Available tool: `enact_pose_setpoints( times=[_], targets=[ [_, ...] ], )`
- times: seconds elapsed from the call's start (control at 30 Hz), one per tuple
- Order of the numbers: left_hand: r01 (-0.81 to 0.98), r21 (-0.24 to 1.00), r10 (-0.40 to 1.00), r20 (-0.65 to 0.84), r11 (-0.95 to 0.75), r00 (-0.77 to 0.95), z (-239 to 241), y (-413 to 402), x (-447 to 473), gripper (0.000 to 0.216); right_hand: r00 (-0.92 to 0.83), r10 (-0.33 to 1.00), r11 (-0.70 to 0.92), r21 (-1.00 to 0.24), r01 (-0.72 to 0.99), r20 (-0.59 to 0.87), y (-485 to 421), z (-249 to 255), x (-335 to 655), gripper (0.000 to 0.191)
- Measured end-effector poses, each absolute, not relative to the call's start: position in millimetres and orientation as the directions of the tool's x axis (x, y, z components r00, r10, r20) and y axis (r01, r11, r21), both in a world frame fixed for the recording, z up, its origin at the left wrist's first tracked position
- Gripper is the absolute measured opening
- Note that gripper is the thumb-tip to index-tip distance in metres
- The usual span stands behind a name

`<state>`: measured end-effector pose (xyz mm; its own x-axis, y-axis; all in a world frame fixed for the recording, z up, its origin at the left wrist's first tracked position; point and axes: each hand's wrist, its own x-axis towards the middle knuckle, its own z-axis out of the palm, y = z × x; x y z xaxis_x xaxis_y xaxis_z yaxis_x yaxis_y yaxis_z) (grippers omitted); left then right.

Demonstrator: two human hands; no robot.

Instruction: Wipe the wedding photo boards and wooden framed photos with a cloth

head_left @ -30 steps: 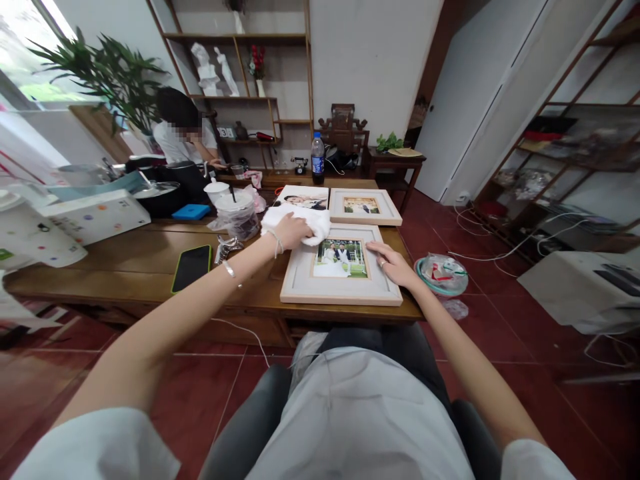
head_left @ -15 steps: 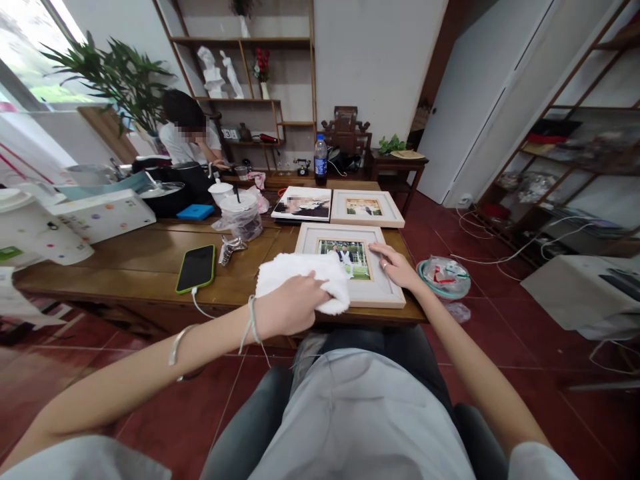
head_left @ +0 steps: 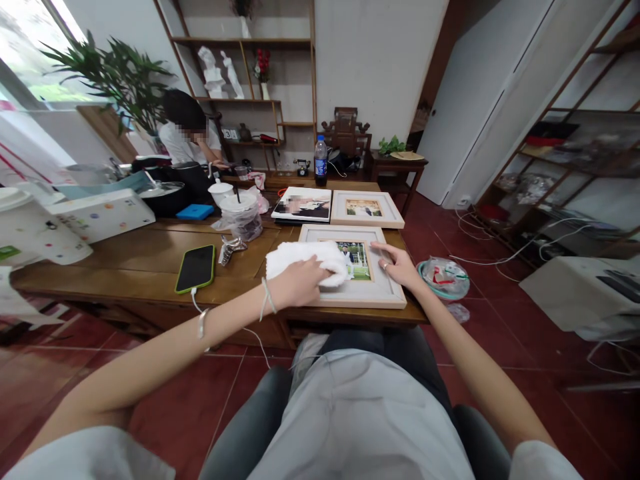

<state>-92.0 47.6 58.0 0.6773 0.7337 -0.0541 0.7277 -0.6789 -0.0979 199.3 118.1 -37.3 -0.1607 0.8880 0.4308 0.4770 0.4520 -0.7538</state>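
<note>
My left hand [head_left: 299,283] is closed on a bunched white cloth [head_left: 293,257], which lies over the left part of a picture frame [head_left: 370,298]. The frame is pale wood with a white mat and rests flat near the table's front edge. Inside it a photo [head_left: 359,260] of people on grass is partly hidden by the cloth. At the frame's right side, my right hand [head_left: 397,265] touches the border and mat with its fingers stretched out. Just behind lie a second pale frame [head_left: 385,212] and a photo print or album [head_left: 305,204].
On the wooden table [head_left: 240,280], a phone [head_left: 195,268] with a charging cable lies left of my hands. Beyond it are a bagged drink cup [head_left: 243,217], a blue box [head_left: 195,212] and a cola bottle [head_left: 321,160]. Another person [head_left: 187,133] sits at the far left.
My left hand has slid the cloth forward and slightly right over the frame, covering more of the photo's left side. My right hand stays at the frame's right side.
</note>
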Motion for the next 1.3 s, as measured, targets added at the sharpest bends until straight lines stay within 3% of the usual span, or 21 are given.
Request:
enact_pose_setpoints(
  times=[0.17,0.3,0.47,0.67,0.83,1.07,1.3],
  targets=[
    [0.802,-0.196,0.8,0.111,-0.564,0.589,43.9,125.0,-90.9,0.04,-0.171,0.882,0.465,-0.749,0.472,0.44,117.1,-37.5,199.0,0.057],
    [0.864,-0.179,0.842,0.199,-0.471,0.501,34.6,159.5,-95.8,0.038,-0.174,0.877,0.472,-0.734,0.489,0.448,115.0,-36.5,198.2,0.057],
    [0.795,-0.211,0.785,0.151,-0.569,0.601,30.0,141.0,-100.5,0.038,-0.17,0.877,0.472,-0.733,0.491,0.45,114.5,-35.3,197.6,0.056],
    [0.701,-0.216,0.716,0.007,-0.68,0.698,42.7,46.9,-90.5,0.036,-0.15,0.882,0.457,-0.728,0.512,0.448,115.0,-34.3,196.7,0.055],
    [0.631,-0.224,0.636,0.056,-0.743,0.769,40.0,-6.5,-81.0,0.031,-0.125,0.882,0.448,-0.727,0.521,0.454,115.9,-35.8,197.5,0.052],
    [0.675,-0.187,0.667,0.11,-0.714,0.737,28.3,18.3,-78.1,0.032,-0.093,0.886,0.432,-0.733,0.525,0.455,117.6,-37.4,199.8,0.052],
    [0.777,-0.163,0.767,0.128,-0.609,0.628,19.9,98.6,-67.1,0.036,-0.128,0.886,0.441,-0.725,0.529,0.446,118.3,-39.7,200.6,0.053]
  ],
)
